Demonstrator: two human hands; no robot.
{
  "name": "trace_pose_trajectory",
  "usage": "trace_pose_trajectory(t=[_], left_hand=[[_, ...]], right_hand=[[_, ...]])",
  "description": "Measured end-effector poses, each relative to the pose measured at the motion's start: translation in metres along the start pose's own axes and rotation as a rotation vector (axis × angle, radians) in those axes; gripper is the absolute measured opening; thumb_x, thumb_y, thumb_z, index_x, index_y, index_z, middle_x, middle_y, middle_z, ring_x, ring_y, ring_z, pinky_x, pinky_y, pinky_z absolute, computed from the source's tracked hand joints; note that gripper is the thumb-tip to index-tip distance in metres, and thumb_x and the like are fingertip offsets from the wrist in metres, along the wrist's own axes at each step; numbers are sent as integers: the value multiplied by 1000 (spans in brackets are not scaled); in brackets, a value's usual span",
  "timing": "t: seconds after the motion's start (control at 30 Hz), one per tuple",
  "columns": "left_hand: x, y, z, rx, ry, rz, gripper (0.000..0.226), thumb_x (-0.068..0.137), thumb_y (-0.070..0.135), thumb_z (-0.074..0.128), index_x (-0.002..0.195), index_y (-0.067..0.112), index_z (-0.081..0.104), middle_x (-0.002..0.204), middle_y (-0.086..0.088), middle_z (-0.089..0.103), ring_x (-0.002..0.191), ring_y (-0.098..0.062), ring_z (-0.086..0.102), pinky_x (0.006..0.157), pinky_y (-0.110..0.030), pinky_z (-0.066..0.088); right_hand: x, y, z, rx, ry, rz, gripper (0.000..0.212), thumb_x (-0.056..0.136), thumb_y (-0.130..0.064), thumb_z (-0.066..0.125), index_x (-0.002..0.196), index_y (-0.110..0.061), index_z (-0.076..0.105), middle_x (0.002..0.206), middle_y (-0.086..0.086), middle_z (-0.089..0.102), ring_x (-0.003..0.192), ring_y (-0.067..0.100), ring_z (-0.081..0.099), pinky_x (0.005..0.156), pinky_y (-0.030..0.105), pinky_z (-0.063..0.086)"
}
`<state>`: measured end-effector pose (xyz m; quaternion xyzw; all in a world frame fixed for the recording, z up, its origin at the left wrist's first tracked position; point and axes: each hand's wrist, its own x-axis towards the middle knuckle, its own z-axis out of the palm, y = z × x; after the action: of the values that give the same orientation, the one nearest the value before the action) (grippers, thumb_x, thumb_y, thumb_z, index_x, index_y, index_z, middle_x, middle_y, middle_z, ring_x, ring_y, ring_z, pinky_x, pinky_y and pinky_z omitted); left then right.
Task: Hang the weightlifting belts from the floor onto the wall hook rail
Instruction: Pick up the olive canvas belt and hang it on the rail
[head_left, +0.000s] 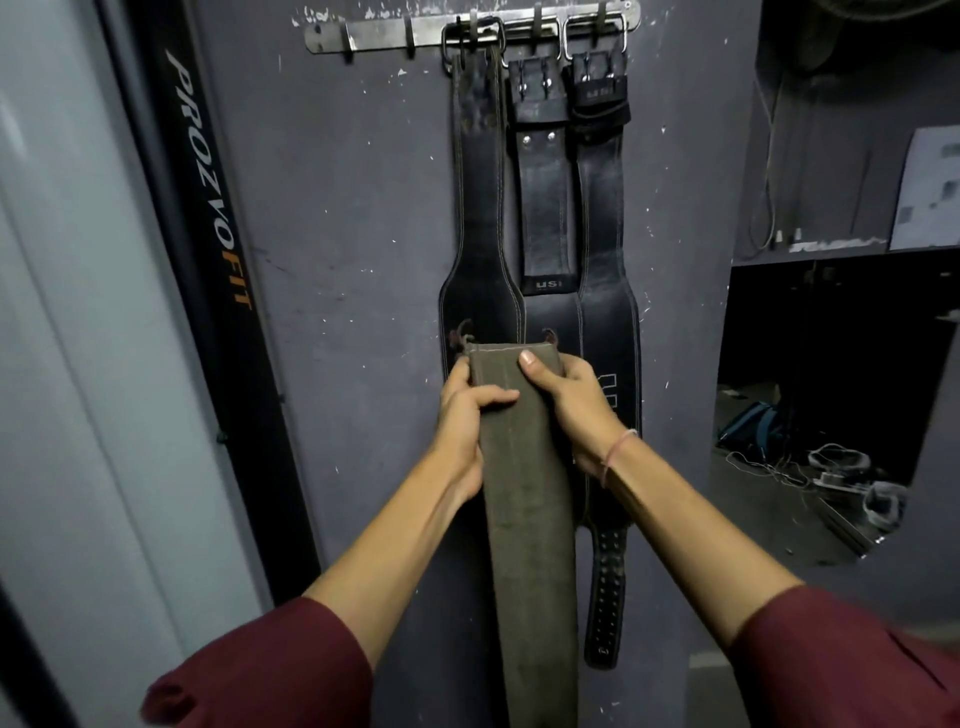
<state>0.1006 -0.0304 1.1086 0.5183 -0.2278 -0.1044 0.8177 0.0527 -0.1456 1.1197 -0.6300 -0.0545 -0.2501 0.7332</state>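
Observation:
A wide olive-brown weightlifting belt (524, 519) hangs down in front of me, its upper end held up at chest height. My left hand (462, 415) grips its left edge near the top, thumb across the front. My right hand (569, 410) grips its right edge, thumb lying on the belt's face. Above, a metal hook rail (384, 32) is fixed to the grey wall. Three black leather belts (483, 208) (545, 208) (605, 208) hang from hooks on its right half by their buckles. The rail's left hooks are bare.
A black upright post marked PROZVOFIT (213, 197) stands to the left of the wall panel. To the right is a shelf with a cable and paper (831, 244), and below it a dark opening with clutter on the floor (831, 467).

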Motion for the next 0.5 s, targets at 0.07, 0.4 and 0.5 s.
trace_pose_trajectory(t=[0.07,0.4,0.5], left_hand=[[2,7,-1,-29,-13,-124,38,92,33,58,120,8,68,107,-16,73,94,-28,71,79,-39,59],[18,26,8,147,242,299,21,104,19,46,85,13,53,80,-5,63,74,-15,61,71,-32,53],[18,27,2,172,269,360,26,104,18,47,78,17,49,73,2,58,66,-5,58,68,-27,48]], right_hand=[[-1,6,1,-11,25,-43,25,95,-12,61,115,3,64,103,16,73,89,22,71,79,32,60],[-10,20,1,-8,-26,-166,31,88,6,63,119,9,60,115,21,70,101,25,69,91,37,57],[-43,81,-20,-62,-78,-25,28,83,5,70,111,8,65,111,20,73,102,29,70,92,42,56]])
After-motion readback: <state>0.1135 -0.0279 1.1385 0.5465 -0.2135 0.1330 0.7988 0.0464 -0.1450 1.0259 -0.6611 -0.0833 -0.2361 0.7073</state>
